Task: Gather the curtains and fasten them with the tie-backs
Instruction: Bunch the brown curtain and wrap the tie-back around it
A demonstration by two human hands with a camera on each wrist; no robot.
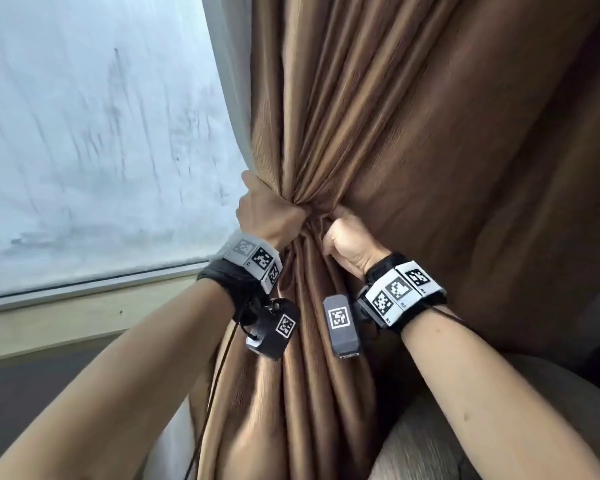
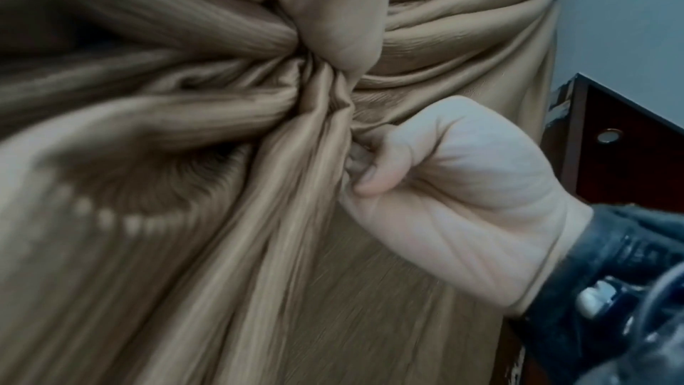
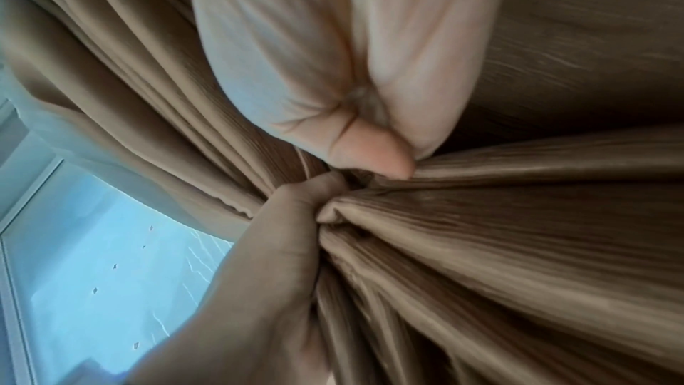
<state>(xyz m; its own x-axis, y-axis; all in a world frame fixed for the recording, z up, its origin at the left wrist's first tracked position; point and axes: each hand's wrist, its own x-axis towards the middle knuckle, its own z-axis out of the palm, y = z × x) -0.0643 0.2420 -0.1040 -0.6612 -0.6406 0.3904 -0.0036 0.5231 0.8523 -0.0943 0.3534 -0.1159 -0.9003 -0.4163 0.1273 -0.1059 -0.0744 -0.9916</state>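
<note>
The gathering looks nearly done: the brown curtain is cinched into a tight waist just right of the window. The left hand curls its fingers round the bunch on the window side, and the right hand is fisted on folds at the far side. No tie-back is visible (possibly hidden in the folds), so fastening seems still to come. Beside the window the curtain's edge hangs free; the sill lies below it, well apart from the hands.
</note>
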